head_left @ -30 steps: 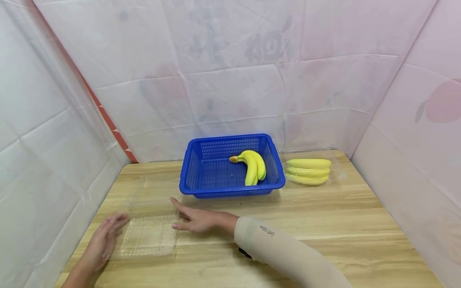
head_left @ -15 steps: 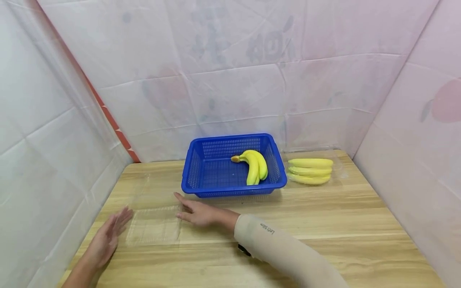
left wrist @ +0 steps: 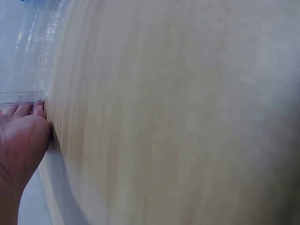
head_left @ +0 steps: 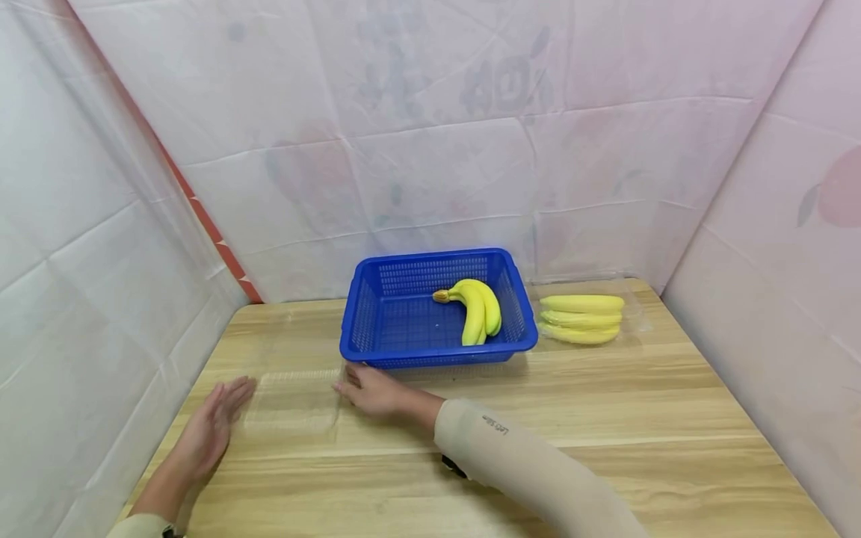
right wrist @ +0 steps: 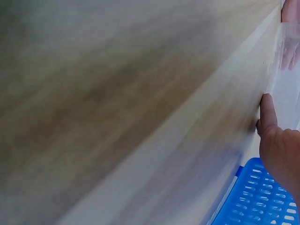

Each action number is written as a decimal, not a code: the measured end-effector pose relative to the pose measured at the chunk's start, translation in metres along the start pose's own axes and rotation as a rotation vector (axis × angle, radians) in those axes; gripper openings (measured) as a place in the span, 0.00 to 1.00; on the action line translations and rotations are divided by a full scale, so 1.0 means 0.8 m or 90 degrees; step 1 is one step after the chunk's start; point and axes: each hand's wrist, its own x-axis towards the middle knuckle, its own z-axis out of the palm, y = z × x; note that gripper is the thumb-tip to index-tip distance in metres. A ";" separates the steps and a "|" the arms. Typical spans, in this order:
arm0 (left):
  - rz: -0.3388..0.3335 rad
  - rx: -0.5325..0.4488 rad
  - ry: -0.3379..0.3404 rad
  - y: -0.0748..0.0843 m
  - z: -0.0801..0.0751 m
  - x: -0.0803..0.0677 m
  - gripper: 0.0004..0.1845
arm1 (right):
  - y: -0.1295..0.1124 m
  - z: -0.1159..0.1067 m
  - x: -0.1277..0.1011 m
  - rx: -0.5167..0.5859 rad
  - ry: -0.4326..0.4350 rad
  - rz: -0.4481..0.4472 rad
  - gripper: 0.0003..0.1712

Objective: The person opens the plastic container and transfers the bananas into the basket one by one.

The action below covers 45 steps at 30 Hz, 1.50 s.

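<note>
The clear plastic clamshell box (head_left: 294, 400) lies flat on the wooden table (head_left: 605, 418), just in front of the blue basket (head_left: 377, 329) and towards its left corner, with nothing inside it. The left hand (head_left: 215, 426) sits at its left edge and the right hand (head_left: 370, 388) at its right edge, fingers straight and lying together, flat against the sides rather than curled round anything. By my reading the box is only being bracketed and positioned; no fruit has gone into it.

The box is thin, ribbed, glossy and nearly invisible against the pale wood grain. The basket is rigid perforated plastic, rectangular, holding a smooth curved bunch of bananas (head_left: 476, 308). Right of the basket, well apart from the hands, more bananas (head_left: 581, 319) lie stacked (seemingly inside another clear box).
</note>
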 end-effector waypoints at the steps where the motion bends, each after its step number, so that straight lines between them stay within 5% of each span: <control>1: -0.010 0.002 0.012 0.000 0.001 0.002 0.42 | 0.000 0.000 0.001 -0.010 0.009 0.000 0.34; 6: -0.036 0.002 0.084 -0.003 0.006 0.015 0.34 | -0.001 -0.002 0.003 -0.024 0.047 0.000 0.21; 10: -0.004 -0.036 0.108 -0.008 0.007 0.023 0.26 | -0.005 0.001 0.006 -0.028 0.071 0.007 0.16; 20: 0.045 -0.120 0.125 -0.005 0.013 0.031 0.31 | -0.006 0.009 0.011 -0.040 0.122 0.043 0.21; 28: 0.094 -0.178 0.120 -0.006 0.014 0.030 0.34 | -0.008 0.003 0.007 -0.057 0.076 0.020 0.27; 40: 0.132 -0.342 0.023 -0.004 0.007 0.017 0.45 | -0.019 -0.014 -0.037 -0.118 -0.055 -0.004 0.42; 42: 0.104 -0.376 0.049 0.000 0.007 0.011 0.48 | -0.020 -0.021 -0.052 -0.127 -0.085 -0.026 0.42; 45: 0.035 -0.355 0.177 0.010 0.015 0.004 0.45 | -0.019 -0.034 -0.077 -0.127 -0.126 -0.066 0.41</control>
